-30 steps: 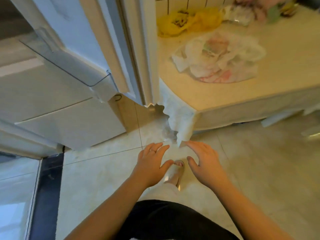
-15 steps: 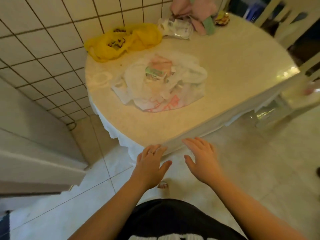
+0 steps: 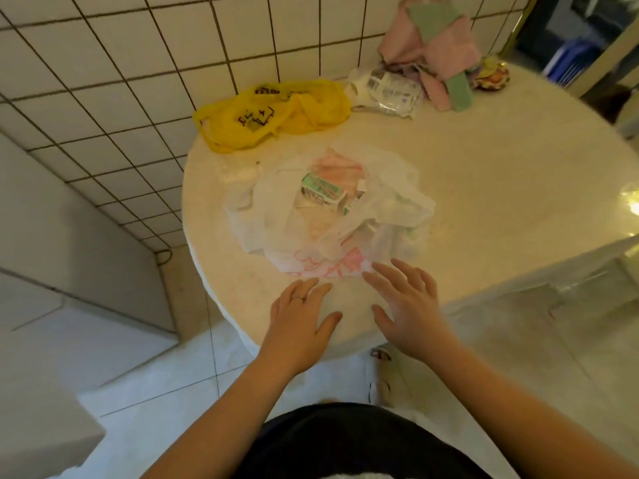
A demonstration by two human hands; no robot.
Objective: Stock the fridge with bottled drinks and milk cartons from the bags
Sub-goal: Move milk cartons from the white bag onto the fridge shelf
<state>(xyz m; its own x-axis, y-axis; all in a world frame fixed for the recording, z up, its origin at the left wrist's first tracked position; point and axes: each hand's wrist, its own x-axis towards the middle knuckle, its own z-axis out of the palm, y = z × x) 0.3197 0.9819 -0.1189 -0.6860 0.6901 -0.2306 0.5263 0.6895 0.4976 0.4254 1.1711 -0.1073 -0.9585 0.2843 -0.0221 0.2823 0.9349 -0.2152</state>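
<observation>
A person's left hand (image 3: 297, 323) and right hand (image 3: 408, 305) hover palms-down over a round table (image 3: 484, 209), fingers spread and relaxed, grasping nothing. Just beyond the right fingertips (image 3: 370, 278) lies a white plastic bag (image 3: 273, 219), a green carton (image 3: 321, 189) showing inside; a yellow bag (image 3: 273, 114) sits farther beyond.

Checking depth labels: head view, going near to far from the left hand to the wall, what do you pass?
left hand → white bag → yellow bag → tiled wall
</observation>
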